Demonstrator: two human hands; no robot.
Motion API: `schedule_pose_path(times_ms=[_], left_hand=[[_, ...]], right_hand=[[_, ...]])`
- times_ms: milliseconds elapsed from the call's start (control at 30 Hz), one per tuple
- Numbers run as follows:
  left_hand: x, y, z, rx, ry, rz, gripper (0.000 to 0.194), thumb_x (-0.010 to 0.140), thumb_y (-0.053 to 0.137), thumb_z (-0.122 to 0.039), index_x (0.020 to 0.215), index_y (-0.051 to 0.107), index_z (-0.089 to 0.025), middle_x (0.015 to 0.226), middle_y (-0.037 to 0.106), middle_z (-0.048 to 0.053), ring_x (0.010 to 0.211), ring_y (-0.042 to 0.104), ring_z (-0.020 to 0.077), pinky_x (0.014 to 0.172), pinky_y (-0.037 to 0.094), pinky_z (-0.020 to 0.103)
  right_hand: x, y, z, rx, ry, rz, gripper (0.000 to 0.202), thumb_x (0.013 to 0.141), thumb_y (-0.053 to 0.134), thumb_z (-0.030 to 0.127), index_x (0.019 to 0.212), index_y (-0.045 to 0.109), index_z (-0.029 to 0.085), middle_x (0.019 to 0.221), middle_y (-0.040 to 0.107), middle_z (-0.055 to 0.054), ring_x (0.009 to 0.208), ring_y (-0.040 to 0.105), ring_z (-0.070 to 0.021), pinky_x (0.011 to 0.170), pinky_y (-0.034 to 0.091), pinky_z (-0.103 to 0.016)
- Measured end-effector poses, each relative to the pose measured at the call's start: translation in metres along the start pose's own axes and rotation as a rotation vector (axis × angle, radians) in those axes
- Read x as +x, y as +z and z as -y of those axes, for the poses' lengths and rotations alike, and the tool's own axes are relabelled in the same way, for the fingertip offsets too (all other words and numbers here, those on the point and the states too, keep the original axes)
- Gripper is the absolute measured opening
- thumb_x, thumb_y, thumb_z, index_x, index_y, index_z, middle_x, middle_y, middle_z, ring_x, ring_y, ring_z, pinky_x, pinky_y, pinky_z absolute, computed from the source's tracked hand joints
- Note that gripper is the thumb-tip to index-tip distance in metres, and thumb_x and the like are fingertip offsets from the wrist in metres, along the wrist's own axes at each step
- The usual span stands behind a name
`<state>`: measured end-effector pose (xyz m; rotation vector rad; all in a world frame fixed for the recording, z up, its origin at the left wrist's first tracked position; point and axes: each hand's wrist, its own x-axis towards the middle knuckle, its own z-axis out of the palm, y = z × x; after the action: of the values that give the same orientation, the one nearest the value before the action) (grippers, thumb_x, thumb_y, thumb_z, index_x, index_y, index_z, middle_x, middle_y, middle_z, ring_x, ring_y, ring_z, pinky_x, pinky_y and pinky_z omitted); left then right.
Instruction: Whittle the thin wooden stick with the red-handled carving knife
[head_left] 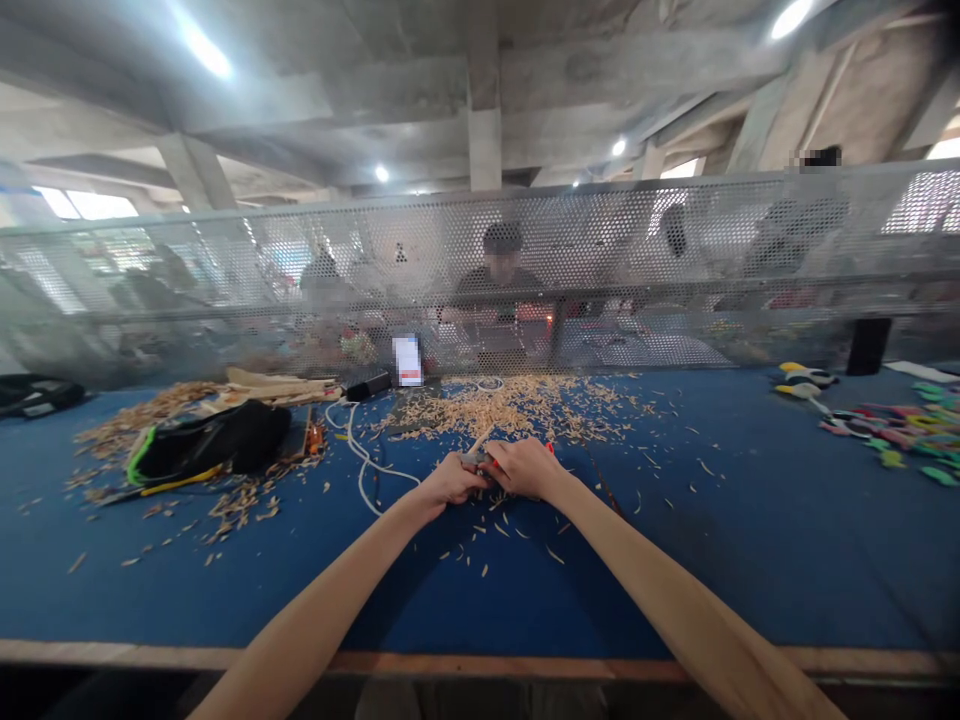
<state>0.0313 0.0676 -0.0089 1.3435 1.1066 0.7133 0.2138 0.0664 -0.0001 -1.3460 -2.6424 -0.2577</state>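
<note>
Over the middle of the blue table, my left hand [454,480] is closed around a pale wooden stick [482,439], whose tip points up and away. My right hand [523,467] touches it from the right, its fingers wrapped round a tool with a red part [550,449]; the rest of the tool is hidden by the fingers. The two hands meet at the stick. Behind them lies a wide scatter of wood shavings [499,408], with a few curls below the hands.
A black pouch [251,437] with green trim, a yellow-handled tool [182,481] and wood pieces lie left. A white cable [365,455] runs near my left hand. A phone [408,360] stands behind. Colourful items [900,425] lie right. Beyond the perforated screen [600,240] sits a person.
</note>
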Motion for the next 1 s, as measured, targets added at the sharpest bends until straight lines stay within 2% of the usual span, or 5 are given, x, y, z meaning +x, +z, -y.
schedule_pose_path(times_ms=[200,533,767,900,1000], left_hand=[[-0.012,0.0,-0.005,-0.042,0.054,0.049,0.041,0.058,0.082,-0.031,0.069,0.044,-0.022,0.051,0.029,-0.014,0.042,0.018,0.0025,0.041,0.01,0.021],[-0.006,-0.01,0.003,-0.178,0.043,0.248,0.031,0.078,0.05,-0.053,0.074,0.038,-0.024,0.051,0.027,-0.011,0.043,0.016,0.0079,0.038,0.017,0.021],[-0.006,-0.007,0.013,-0.056,0.124,0.062,0.039,0.085,0.046,-0.058,0.069,0.042,-0.023,0.054,0.024,-0.01,0.047,0.016,0.0085,0.043,0.013,0.023],[-0.006,-0.006,0.015,0.121,0.339,-0.108,0.044,0.086,0.052,-0.058,0.065,0.043,-0.021,0.06,0.035,-0.006,0.056,0.028,0.0102,0.051,0.022,0.025],[-0.008,-0.005,0.014,0.269,0.448,-0.112,0.043,0.09,0.049,-0.058,0.068,0.047,-0.021,0.063,0.042,-0.004,0.06,0.033,0.0124,0.056,0.027,0.027]], right_hand=[[-0.005,0.0,0.005,0.063,0.064,-0.015,0.041,0.108,0.032,0.045,0.12,0.059,0.018,0.108,0.076,-0.014,0.094,0.073,-0.0251,0.074,0.045,-0.028],[-0.008,0.005,-0.002,0.153,0.119,-0.095,0.037,0.108,0.033,0.044,0.119,0.06,0.021,0.099,0.078,-0.01,0.088,0.073,-0.0232,0.072,0.043,-0.027],[-0.008,0.008,-0.004,0.192,0.179,-0.079,0.036,0.108,0.033,0.043,0.112,0.061,0.021,0.094,0.077,-0.009,0.085,0.072,-0.0219,0.071,0.04,-0.027],[-0.008,0.007,-0.003,0.254,0.19,-0.092,0.036,0.108,0.033,0.043,0.107,0.062,0.021,0.091,0.076,-0.008,0.085,0.071,-0.0216,0.071,0.04,-0.027],[-0.008,0.005,0.001,0.364,0.242,-0.129,0.037,0.106,0.036,0.049,0.109,0.062,0.022,0.086,0.075,-0.005,0.081,0.07,-0.021,0.069,0.04,-0.027]])
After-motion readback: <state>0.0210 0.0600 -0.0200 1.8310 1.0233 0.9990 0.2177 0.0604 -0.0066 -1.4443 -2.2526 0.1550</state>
